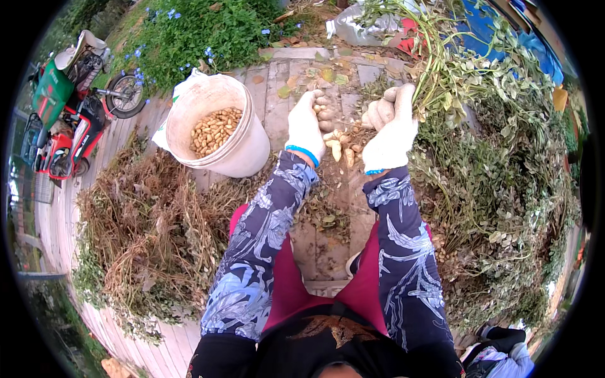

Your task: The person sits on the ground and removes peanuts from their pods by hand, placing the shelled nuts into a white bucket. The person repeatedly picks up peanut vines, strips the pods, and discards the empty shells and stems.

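Observation:
My left hand [305, 123], in a white knit glove with a blue cuff, curls around a few peanuts in the shell [319, 108]. Level with it, my right hand [388, 130] wears a matching glove and grips the peanut plant [427, 80] near the base of its stems. The leafy green tops spread up and to the right of that fist. Between both gloves, several pale peanut pods [336, 149] hang among thin brown roots. Left of my left hand stands a white plastic bucket [243, 153], partly filled with loose unshelled peanuts [215, 133].
Dry, brownish plants lie heaped [151, 227] on the left; a greener heap of peanut plants [501, 189] rises on the right. A red motorbike [71, 127] stands far left, beyond the bucket. Blue-flowered greenery [212, 38] borders the paving [279, 78]. Another person's clothing [503, 356] shows at lower right.

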The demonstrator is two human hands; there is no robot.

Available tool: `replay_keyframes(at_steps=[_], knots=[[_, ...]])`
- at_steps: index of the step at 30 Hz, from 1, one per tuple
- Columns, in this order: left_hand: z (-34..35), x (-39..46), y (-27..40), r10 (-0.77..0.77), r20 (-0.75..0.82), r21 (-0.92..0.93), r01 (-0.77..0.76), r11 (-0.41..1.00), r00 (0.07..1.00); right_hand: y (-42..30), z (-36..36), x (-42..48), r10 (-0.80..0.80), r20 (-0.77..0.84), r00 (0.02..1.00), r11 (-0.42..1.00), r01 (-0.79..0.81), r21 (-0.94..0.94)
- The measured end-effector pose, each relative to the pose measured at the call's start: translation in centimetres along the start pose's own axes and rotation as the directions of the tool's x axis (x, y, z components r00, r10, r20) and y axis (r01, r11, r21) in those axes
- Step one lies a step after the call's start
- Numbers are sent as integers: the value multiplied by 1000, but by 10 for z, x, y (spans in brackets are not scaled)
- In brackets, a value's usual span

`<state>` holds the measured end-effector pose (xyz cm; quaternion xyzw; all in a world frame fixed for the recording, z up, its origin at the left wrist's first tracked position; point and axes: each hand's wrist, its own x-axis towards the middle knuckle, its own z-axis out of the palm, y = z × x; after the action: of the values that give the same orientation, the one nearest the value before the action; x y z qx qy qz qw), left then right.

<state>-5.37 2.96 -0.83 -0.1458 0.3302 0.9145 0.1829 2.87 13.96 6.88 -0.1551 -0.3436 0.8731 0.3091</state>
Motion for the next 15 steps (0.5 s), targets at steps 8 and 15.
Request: replay_keyframes(at_steps=[8,15], knots=[[-76,21,167,849,81,788,-555,266,522,-16,-15,5,62,-28,998,990,-65,-123],[-82,2,140,582,446,893,-378,-243,680,-10,-21,21,15,-68,998,988,-25,-153]])
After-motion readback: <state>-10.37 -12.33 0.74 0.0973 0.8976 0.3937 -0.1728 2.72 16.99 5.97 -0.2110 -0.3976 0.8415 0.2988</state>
